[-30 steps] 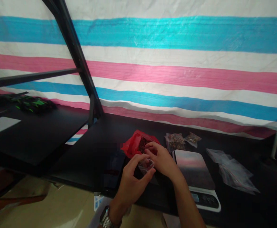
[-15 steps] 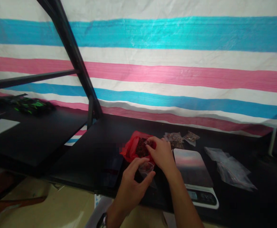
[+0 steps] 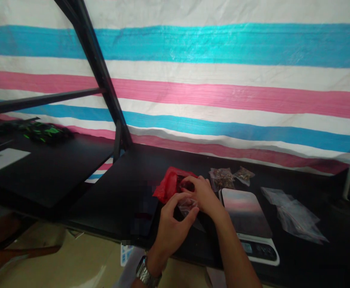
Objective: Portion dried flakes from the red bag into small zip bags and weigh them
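Observation:
My left hand [image 3: 172, 228] pinches the rim of a small clear plastic bag [image 3: 187, 206] between thumb and fingers and holds its mouth apart. My right hand [image 3: 203, 195] is curled just above that mouth, fingertips pressed together on some dark dried bits that are too small to make out. Right behind both hands lies a red plastic bag [image 3: 169, 185] with dark dried pieces in it. All of this is over the near part of a black table [image 3: 127, 184]. A metal watch [image 3: 146, 274] is on my left wrist.
A digital kitchen scale [image 3: 247, 212] with a shiny plate sits right of my hands. Behind it lie two small filled clear bags [image 3: 223, 178]. A pile of empty clear bags [image 3: 291, 214] is further right. A black frame post [image 3: 100, 76] and a second black table [image 3: 43, 164] stand left.
My right hand came back from the red bag to the mouth of the small clear bag. My left hand kept hold of that bag and barely moved.

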Tool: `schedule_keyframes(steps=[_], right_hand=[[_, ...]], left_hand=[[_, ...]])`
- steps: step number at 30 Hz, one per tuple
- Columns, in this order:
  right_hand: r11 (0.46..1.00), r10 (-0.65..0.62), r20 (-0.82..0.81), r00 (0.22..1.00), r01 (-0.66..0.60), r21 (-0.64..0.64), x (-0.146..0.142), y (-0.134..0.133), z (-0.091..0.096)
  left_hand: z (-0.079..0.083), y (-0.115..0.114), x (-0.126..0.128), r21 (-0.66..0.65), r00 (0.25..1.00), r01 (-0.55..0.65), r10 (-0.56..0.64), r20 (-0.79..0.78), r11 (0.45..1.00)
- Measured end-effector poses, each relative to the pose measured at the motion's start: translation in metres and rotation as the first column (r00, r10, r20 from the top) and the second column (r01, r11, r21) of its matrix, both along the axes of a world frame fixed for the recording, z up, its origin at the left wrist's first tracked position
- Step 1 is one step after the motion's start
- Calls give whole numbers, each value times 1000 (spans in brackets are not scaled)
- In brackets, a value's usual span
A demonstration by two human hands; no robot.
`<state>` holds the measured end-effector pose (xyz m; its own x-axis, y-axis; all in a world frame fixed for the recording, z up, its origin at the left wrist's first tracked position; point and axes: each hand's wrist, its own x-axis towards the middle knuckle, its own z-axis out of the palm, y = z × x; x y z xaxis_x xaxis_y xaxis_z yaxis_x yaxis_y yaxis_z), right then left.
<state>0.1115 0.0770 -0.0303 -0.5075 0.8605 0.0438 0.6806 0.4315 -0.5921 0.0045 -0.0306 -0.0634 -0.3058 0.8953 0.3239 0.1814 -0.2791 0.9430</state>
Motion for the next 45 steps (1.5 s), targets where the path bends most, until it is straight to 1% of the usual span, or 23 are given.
schedule_keyframes(steps=[2, 5, 8, 11, 14, 16, 18, 20, 22, 26, 30, 33, 37, 41, 45], right_hand=[[1000, -5, -46, 999, 4, -22, 8, -1, 2], [996, -30, -191, 981, 13, -90, 18, 1, 1], [980, -122, -359, 925, 54, -194, 27, 5, 2], [970, -178, -465, 867, 74, -233, 36, 6, 8], [956, -177, -529, 830, 17, -293, 46, 2, 16], [946, -175, -564, 807, -22, -325, 51, -2, 22], [944, -162, -588, 793, -50, -326, 54, -8, 27], [947, -137, -595, 792, -72, -314, 56, -14, 33], [959, -104, -574, 813, -72, -275, 57, -19, 38], [991, -62, -487, 871, -4, -133, 61, -27, 49], [997, -58, -427, 902, 34, -64, 62, -33, 56], [999, -32, -385, 922, 16, -45, 60, -37, 58], [999, -41, -343, 938, 29, -39, 58, -41, 59], [999, -38, -354, 935, 26, -39, 60, -42, 58], [1000, -22, -379, 925, 13, -25, 64, -41, 60]], left_hand=[[0, 1, 2, 12, 1000, 21, -21, -10, 1000], [1, 2, 5, 40, 999, 34, -33, -31, 999], [0, 4, 9, 45, 999, 14, -12, -42, 999], [-3, 5, 11, 3, 999, -29, 29, -36, 1000], [-5, 5, 11, -61, 998, -58, 58, -12, 996], [-4, 6, 11, -92, 999, -44, 46, 16, 995], [-2, 7, 12, -107, 998, -28, 34, 54, 994], [1, 9, 14, -111, 995, -26, 36, 89, 993], [4, 10, 17, -106, 992, -27, 40, 121, 994], [8, 12, 21, -82, 982, -14, 29, 187, 997], [9, 13, 22, -108, 978, -9, 31, 204, 994], [9, 12, 22, -127, 981, -16, 41, 190, 992], [12, 12, 22, -127, 982, -16, 40, 185, 992], [12, 12, 24, -119, 987, -32, 51, 154, 992], [7, 11, 21, -106, 992, -51, 63, 110, 993]])
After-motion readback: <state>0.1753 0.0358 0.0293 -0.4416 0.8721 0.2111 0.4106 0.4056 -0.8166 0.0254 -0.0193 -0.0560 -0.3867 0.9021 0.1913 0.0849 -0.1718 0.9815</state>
